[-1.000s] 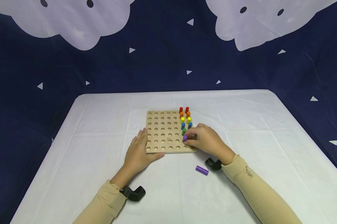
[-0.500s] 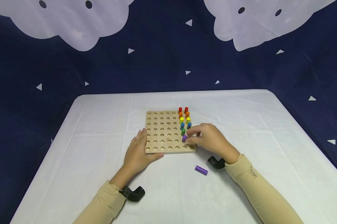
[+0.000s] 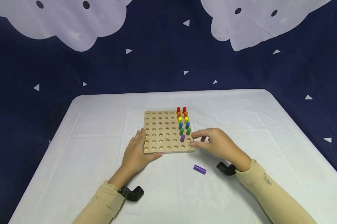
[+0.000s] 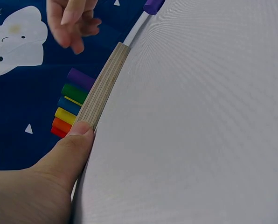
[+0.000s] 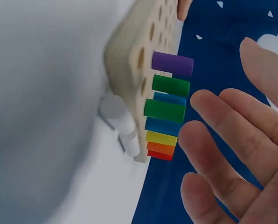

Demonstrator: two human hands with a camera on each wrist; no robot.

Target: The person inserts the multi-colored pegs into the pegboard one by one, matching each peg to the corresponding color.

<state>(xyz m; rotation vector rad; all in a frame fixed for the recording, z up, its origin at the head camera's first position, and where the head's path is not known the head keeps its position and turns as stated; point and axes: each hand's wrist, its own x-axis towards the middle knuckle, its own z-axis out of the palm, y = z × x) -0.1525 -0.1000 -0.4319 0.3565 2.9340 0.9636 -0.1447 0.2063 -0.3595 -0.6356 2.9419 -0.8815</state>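
Note:
A square wooden pegboard [image 3: 160, 138] lies on the table with rows of round holes. Two columns of red, orange, yellow, blue and green pegs stand along its right side. One purple peg [image 3: 182, 138] stands in the inner column, in front of the green peg [image 3: 181, 132]. My left hand [image 3: 135, 154] rests at the board's front-left corner, fingers along the left side and thumb [image 4: 73, 144] against the front edge. Just off the right edge, my right hand [image 3: 220, 144] holds nothing; its fingers [image 5: 202, 144] are spread and apart from the pegs.
A loose purple peg [image 3: 199, 169] lies on the white tablecloth [image 3: 168, 193], in front of the board's right corner. A dark blue backdrop [image 3: 157, 68] with clouds hangs behind. Blurred pale cylindrical shapes [image 5: 122, 121] show beside the board in the right wrist view.
My right hand has let go of the purple peg, which stays upright in the board, and has drawn back to the right. The outer green peg shows now. My left hand keeps its place.

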